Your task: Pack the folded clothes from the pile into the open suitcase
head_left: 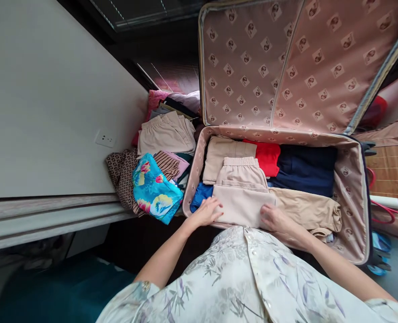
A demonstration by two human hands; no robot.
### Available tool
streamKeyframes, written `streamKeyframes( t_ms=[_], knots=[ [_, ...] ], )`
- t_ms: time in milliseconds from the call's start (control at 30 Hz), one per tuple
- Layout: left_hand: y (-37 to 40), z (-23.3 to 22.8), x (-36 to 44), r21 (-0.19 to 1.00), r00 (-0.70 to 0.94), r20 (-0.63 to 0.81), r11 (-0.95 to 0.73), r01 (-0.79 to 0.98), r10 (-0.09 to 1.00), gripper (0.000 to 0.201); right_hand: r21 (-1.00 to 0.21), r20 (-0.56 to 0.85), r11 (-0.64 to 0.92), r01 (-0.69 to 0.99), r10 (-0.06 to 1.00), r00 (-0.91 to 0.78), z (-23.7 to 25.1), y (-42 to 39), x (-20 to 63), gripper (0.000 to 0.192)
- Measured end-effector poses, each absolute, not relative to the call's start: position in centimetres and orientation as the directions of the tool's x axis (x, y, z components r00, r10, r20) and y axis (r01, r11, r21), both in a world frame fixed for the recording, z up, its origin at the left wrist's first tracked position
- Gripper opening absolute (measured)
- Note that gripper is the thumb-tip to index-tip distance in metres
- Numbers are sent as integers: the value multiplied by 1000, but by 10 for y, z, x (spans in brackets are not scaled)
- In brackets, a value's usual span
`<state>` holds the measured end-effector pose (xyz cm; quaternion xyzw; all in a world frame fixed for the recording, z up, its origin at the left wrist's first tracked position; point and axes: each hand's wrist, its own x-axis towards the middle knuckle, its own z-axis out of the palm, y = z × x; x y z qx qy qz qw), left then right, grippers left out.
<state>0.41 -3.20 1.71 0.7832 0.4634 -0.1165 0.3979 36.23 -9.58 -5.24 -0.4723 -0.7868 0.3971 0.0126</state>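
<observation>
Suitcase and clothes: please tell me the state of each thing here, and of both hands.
Suitcase: open, lid raised.
Beige shorts: folded, lying on top inside the suitcase.
Left hand: flat on the shorts' near left edge.
Right hand: flat on the shorts' near right edge.
Red garment: folded, packed.
Navy garment: folded, packed.
Floral blue garment: outside the suitcase, folded.

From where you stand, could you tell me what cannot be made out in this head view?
- Near edge of the folded beige shorts: hidden by the left hand, the right hand and the person's shirt.
- Blue garment: mostly buried under the shorts.
- Suitcase lid: top cut off by the frame.
- Clothes pile outside: lower layers covered.
</observation>
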Motion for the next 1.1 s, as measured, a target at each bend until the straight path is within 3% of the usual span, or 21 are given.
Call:
streamKeyframes(
  t_ms=[100, 200, 267, 367, 433, 533, 633, 733, 800, 900, 1033, 1100],
  knots=[
    [-12, 0, 23, 352, 470, -436, -335, 874, 767, 49, -425, -246, 247, 871, 894, -374, -54, -69, 355, 39],
    [1, -22, 39, 207, 459, -440, -410, 888, 772, 68, -223, -249, 227, 948, 927, -280, -56, -53, 348, 59],
    [3, -30, 45, 145, 440, -460, -424, 894, 771, 61, -155, -275, 230, 961, 924, -265, -59, -52, 346, 58],
    [-5, -30, 43, 115, 432, -453, -429, 896, 780, 38, -109, -262, 216, 970, 935, -238, -65, -61, 348, 41],
    [-15, -26, 39, 145, 490, -460, -482, 864, 740, 27, -134, -242, 264, 955, 926, -290, -69, -72, 352, 27],
    [-30, -21, 30, 249, 614, -482, -574, 780, 625, 28, -242, -190, 372, 896, 887, -420, -74, -85, 359, 23],
    [-35, -19, 26, 314, 657, -452, -582, 750, 603, 28, -417, -143, 325, 849, 899, -414, -82, -84, 366, 22],
    [-26, -20, 30, 355, 633, -377, -526, 773, 676, 30, -623, -184, 160, 765, 921, -343, -90, -66, 368, 42],
    [-14, -22, 37, 401, 618, -333, -487, 776, 712, 27, -692, -230, 94, 716, 911, -342, -93, -51, 366, 59],
    [4, -29, 49, 463, 597, -314, -430, 775, 738, 30, -651, -306, 70, 756, 888, -345, -91, -35, 358, 59],
    [14, -36, 51, 603, 520, -409, -206, 771, 750, 52, -588, -373, 106, 802, 844, -385, -76, -33, 352, 26],
    [17, -34, 45, 675, 529, -444, -118, 728, 723, 41, -615, -369, 138, 777, 820, -437, -64, -32, 355, 11]
  ],
)
